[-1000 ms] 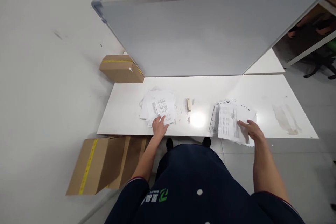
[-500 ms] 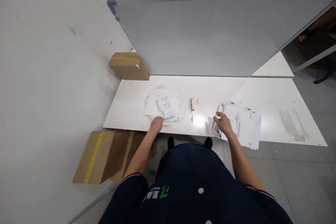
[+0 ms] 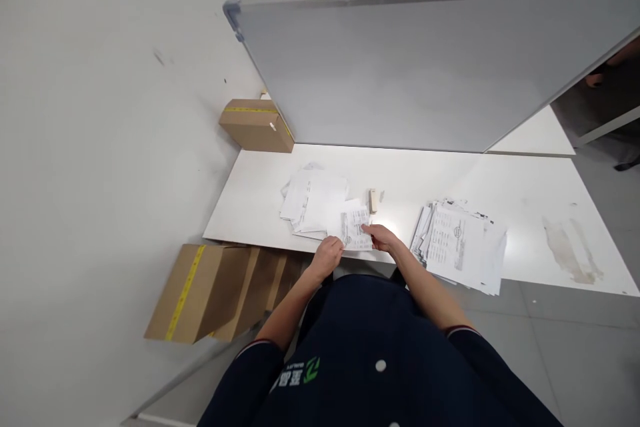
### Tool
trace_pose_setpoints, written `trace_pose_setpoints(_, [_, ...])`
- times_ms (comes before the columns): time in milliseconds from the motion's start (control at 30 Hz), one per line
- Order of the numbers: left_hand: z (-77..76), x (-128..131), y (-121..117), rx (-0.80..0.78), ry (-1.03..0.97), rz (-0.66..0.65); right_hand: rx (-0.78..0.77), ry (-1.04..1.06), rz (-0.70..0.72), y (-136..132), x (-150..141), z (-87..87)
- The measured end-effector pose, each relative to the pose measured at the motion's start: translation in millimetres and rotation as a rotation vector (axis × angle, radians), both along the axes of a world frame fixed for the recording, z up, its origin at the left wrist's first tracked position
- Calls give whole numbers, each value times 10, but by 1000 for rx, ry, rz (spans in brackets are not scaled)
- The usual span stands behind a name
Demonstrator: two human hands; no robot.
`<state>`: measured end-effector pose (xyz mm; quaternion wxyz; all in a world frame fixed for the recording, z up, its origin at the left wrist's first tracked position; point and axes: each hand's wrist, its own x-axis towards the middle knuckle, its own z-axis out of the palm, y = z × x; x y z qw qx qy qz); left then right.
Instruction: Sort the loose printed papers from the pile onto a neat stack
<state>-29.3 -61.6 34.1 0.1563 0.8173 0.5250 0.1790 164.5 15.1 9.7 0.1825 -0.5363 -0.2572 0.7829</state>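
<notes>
A printed paper sheet point(image 3: 354, 225) is held between my two hands at the table's front edge. My left hand point(image 3: 329, 254) is closed on its lower left corner. My right hand point(image 3: 381, 237) pinches the sheet's right side, thumb lying over the print. Just left of it a loose pile of white papers point(image 3: 317, 200) lies on the table. A small beige stapler-like object point(image 3: 373, 201) rests beyond my right hand. Farther right sits a second stack of printed papers point(image 3: 453, 247), partly overhanging the front edge, with neither hand on it.
The white table point(image 3: 525, 213) runs left to right, with a whiteboard panel point(image 3: 380, 73) standing along its back. A cardboard box point(image 3: 257, 127) sits at the back left corner. Other cardboard boxes point(image 3: 200, 293) stand on the floor at the left, beside the wall.
My right hand has left the right stack and moved left to the sheet. My left hand has shifted right, bringing the printed sheet off the left pile. The view has turned slightly.
</notes>
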Motion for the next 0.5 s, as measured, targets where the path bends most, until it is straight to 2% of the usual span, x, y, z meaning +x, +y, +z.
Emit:
trace_pose_setpoints(100, [-30,43,-60,-127,-67,2,77,-64,-42,-40,9,-32])
trace_pose_setpoints(133, [-38,44,-69,-166,-122,39,95,-77,-56,-50,26,-22])
trace_pose_setpoints(200, [-48,28,-54,-209,-298,243,165,-98,-83,-64,82,18])
trace_pose_setpoints(267, [-39,-7,10,-277,-558,566,285,-107,-76,-75,158,75])
trace_pose_setpoints(300, [-23,-25,58,-358,-715,695,348,-105,-53,-82,197,107])
trace_pose_setpoints(333, [1,-38,113,-472,-886,762,401,-100,-21,-91,232,138])
trace_pose_setpoints(367, [35,-43,170,-594,-1058,765,435,-90,15,-102,262,169])
trace_pose_setpoints(433, [120,-21,273,-775,-1346,638,452,-67,64,-126,294,224])
trace_pose_setpoints(500, [213,42,348,-810,-1512,535,466,-74,52,-146,293,268])
